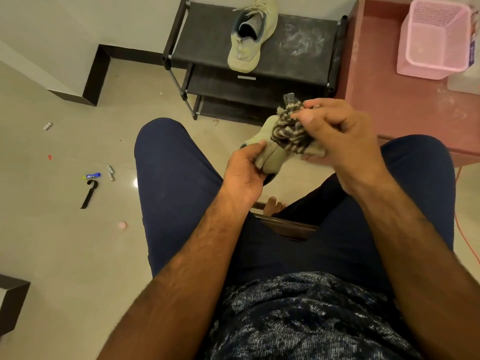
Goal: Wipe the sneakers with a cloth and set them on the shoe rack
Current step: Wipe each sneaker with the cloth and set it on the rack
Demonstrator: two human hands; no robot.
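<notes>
Beige fabric showed at centre frame, where the left hand curled round one end of a sneaker while the right hand pinched a checked cloth bunched against its upper. Its long axis ran roughly left to right. Straight up-frame stood the shoe rack, the other sneaker on its top shelf, with bare shelf above the right hand. No brand or writing was legible.
</notes>
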